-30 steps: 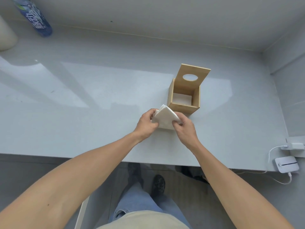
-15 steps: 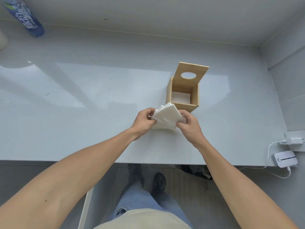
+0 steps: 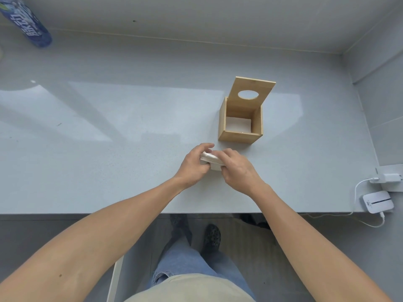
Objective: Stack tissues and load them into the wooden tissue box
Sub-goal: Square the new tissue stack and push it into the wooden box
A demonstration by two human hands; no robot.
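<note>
1. Tissues (image 3: 210,161): a small white stack, centre of the frame, held between both hands low over the counter (image 3: 109,131). Only the near edge and one corner show; the layered edge is visible. Contact with the counter cannot be told.
2. Left hand (image 3: 194,166): grasps the stack from the left side, thumb under the near corner, fingers curled over the top with the forefinger extended past the far edge.
3. Right hand (image 3: 236,171): palm down over the right part of the stack, fingers bent across its top, clamping it. It covers most of the tissues.
4. Box (image 3: 241,125): wooden, just above and right of the hands, apart from them. It stands on the counter, top open. Its lid (image 3: 253,94), with an oval hole, is raised at the far side and leans back. A white layer lies flat on the box floor.
5. Counter: pale grey, glossy, with broad light reflections across the left half.
6. Upper left of frame: a blue bottle (image 3: 26,22) with white print, partly cut off by the edge.
7. Right edge, lower: a white charger (image 3: 390,177) and a white cable (image 3: 357,190) running to a small white device (image 3: 378,204) at the counter's front corner.
8. Bottom of frame: jeans (image 3: 185,264) and dark shoes (image 3: 212,236) on the floor.
</note>
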